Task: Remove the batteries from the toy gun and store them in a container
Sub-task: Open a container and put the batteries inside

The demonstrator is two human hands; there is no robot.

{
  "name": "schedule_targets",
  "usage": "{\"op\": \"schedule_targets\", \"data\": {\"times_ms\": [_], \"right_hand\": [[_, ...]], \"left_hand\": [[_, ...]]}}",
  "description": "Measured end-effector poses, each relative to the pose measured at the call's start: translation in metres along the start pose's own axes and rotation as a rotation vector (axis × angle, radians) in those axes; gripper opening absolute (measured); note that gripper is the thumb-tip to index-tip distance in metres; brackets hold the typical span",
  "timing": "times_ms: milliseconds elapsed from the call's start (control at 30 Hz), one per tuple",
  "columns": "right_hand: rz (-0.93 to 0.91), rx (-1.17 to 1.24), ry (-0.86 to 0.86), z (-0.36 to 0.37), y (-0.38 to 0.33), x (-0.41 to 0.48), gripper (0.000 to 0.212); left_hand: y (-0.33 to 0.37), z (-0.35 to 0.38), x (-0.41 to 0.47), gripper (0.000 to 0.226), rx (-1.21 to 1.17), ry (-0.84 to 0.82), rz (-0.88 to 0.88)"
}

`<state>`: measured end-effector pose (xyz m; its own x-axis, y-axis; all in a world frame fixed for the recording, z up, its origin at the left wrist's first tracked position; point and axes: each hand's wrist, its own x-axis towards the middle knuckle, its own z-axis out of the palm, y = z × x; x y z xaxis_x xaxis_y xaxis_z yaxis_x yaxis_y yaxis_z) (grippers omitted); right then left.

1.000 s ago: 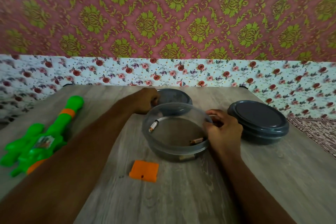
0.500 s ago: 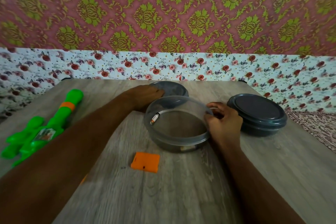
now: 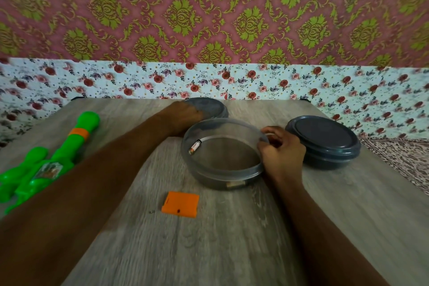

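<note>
A round translucent grey container (image 3: 210,175) stands open at the table's middle, with one battery (image 3: 194,147) lying against its inner left wall. My right hand (image 3: 279,154) grips its right rim with curled fingers. My left hand (image 3: 184,115) reaches past the container's far left side and rests on a dark grey lid (image 3: 212,108) behind it; its fingers are blurred. The green toy gun (image 3: 50,158) with an orange band lies at the left, partly hidden by my left forearm. Its orange battery cover (image 3: 181,204) lies in front of the container, with a tiny screw (image 3: 152,211) beside it.
A second grey container (image 3: 322,141) with its lid on stands to the right of my right hand. The wooden table (image 3: 232,251) ends at a floral-papered wall behind. A patterned cloth (image 3: 404,158) lies off the table's right edge.
My left hand moved further over the far lid. The container tipped level between the frames, and the battery seen near its front a second ago is out of sight.
</note>
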<state>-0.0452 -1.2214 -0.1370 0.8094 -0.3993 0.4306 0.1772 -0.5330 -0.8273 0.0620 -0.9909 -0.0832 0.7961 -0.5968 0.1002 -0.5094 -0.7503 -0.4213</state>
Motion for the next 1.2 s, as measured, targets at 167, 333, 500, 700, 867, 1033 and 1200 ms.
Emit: {"op": "schedule_targets", "data": {"times_ms": [167,333,500,700,867,1033,1200], "right_hand": [[0.014,0.001,-0.012,-0.001,-0.001,0.000,0.027],[0.020,-0.006,-0.026,-0.001,0.000,0.001,0.030],[0.019,0.023,-0.031,-0.001,-0.001,0.000,0.033],[-0.025,0.002,-0.023,-0.001,-0.004,-0.003,0.034],[-0.033,0.071,0.006,-0.005,-0.005,-0.006,0.028],[0.143,0.273,-0.041,-0.007,-0.006,-0.006,0.029],[0.130,0.305,-0.095,-0.003,0.004,-0.003,0.047]], "left_hand": [[0.000,-0.005,0.000,0.046,0.096,-0.027,-0.008],[-0.011,0.013,0.004,0.060,0.062,0.058,-0.099],[-0.029,0.014,0.002,0.034,-0.317,0.373,-0.246],[-0.022,-0.005,-0.030,0.022,-0.432,0.664,-0.104],[0.018,-0.013,-0.067,0.038,-0.321,0.682,0.073],[0.053,-0.002,-0.097,0.042,-0.167,0.741,0.140],[0.064,0.000,-0.105,0.043,-0.192,0.745,0.196]]}}
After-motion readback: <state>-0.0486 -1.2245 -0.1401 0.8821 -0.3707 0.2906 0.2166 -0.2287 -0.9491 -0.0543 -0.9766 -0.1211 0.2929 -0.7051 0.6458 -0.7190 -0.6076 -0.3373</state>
